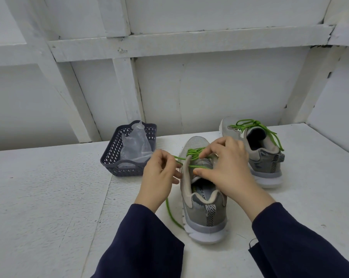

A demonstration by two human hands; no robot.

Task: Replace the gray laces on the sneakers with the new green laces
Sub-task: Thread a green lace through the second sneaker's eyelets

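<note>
White wall (209, 93) boards rise behind a white table (49, 197) bearing two gray sneakers and one dark basket (113, 155) with one clear bag (135, 145) inside. Each sneaker carries one green lace. Far sneaker (265, 163) stands back right, its lace (255, 125) tied. Near sneaker (204, 215) sits heel toward the camera. Left hand (159, 175) pinches the near lace (193, 152), whose end trails across the table. Right hand (227, 167) covers the tongue, fingertips on the crossings; whether it grips is unclear.
</note>
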